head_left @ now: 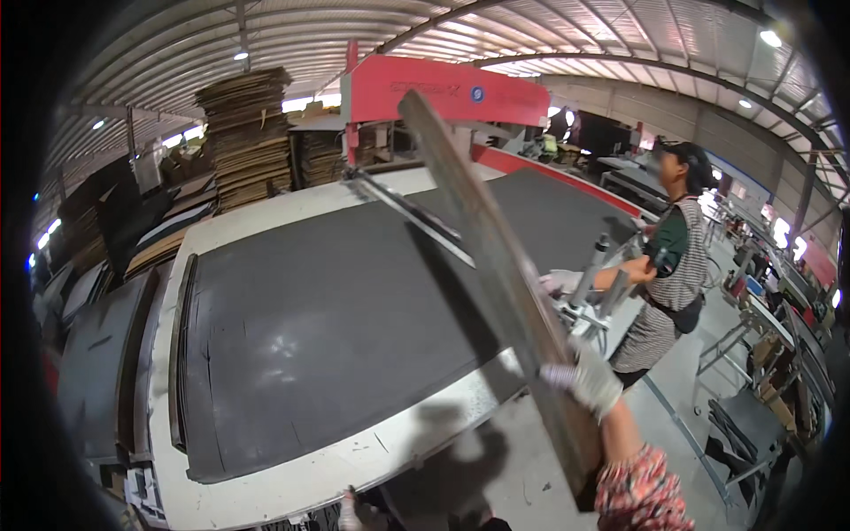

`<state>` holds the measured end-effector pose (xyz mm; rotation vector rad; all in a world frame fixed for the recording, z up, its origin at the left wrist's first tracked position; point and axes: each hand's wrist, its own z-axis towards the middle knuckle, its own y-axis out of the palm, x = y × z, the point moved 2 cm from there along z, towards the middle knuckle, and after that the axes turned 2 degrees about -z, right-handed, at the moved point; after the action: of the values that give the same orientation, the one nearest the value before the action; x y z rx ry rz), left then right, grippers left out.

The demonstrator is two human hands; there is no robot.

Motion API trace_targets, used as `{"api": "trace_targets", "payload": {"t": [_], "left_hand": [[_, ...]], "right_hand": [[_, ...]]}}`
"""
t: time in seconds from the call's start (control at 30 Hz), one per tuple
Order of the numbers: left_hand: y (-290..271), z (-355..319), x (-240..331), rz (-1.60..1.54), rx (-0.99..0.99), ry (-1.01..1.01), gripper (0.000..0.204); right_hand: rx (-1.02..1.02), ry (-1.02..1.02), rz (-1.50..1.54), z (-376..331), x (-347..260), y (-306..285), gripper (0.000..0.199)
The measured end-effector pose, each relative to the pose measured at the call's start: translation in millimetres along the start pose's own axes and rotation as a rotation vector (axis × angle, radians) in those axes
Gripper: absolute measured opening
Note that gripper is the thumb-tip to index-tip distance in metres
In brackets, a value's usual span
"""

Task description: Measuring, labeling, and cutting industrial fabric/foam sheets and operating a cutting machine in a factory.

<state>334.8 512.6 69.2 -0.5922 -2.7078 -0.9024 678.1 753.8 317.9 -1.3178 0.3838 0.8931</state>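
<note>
My right hand (pixel 591 382), in a pale glove, is closed around a long brownish-grey bar (pixel 496 257). The bar slants up over the table, its lower end beside my patterned sleeve and its upper end near the red machine beam. Below it, a large dark grey sheet (pixel 336 310) lies on a white-edged machine table (pixel 328 487). Low in the picture, at the table's front edge, a small part of my left hand (pixel 350 511) shows; its fingers are too hidden to read.
A co-worker (pixel 673 265) stands across at the right, one gloved hand by a metal machine head (pixel 584 310). A red machine housing (pixel 443 91) rises at the back. Stacked brown sheets (pixel 248 142) stand far left; dark panels (pixel 102 363) lean left of the table.
</note>
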Motion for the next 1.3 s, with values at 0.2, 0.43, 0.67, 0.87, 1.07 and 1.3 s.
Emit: {"api": "trace_targets", "payload": {"t": [0.2,0.43,0.67,0.87,1.07,1.3], "left_hand": [[-46.4,112.3,10.1,-0.374,0.203,0.457,0.06],[-10.7,132.2,13.3,-0.424,0.57,0.503,0.058],[1.5,152.7,9.7,-0.449,0.726,0.536,0.057],[21.3,156.0,-0.1,-0.45,0.822,0.516,0.057],[20.3,152.5,-3.9,-0.402,0.877,0.484,0.056],[7.5,140.1,-12.0,-0.394,0.91,0.455,0.056]], "right_hand": [[0.09,0.012,-0.348,256.2,-20.8,-26.8,0.061],[-0.097,0.052,-0.539,485.0,13.7,35.9,0.066],[-0.33,0.145,-0.527,550.0,101.6,129.4,0.067],[-0.355,0.148,-0.565,551.3,158.3,147.3,0.051],[-0.193,0.221,-0.174,524.8,260.9,194.7,0.03],[-0.581,0.186,0.222,489.7,208.1,179.9,0.031]]}}
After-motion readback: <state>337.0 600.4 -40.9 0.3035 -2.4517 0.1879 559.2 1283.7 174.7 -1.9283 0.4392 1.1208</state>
